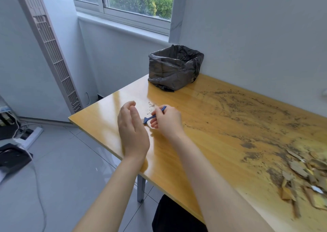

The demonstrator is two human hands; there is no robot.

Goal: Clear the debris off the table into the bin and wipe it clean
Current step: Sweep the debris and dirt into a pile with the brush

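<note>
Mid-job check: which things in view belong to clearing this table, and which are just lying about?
For the job: blue brush, gripped by the right hand; left hand, open beside it; lined bin; loose dirt; cardboard scraps; table.
Lying about: power strip on the floor; white tower unit; black object on the floor.

Far beyond my left hand [132,131] I see a window [123,0] with green trees [150,0] outside. Left of that hand, a tall white tower unit [53,55] with a slatted grille stands against the wall [109,58]. Lower left of the hand, on the grey tiled floor [70,170], lie a white power strip [31,136], cables [40,196] and a black object [12,157] I cannot identify.
</note>
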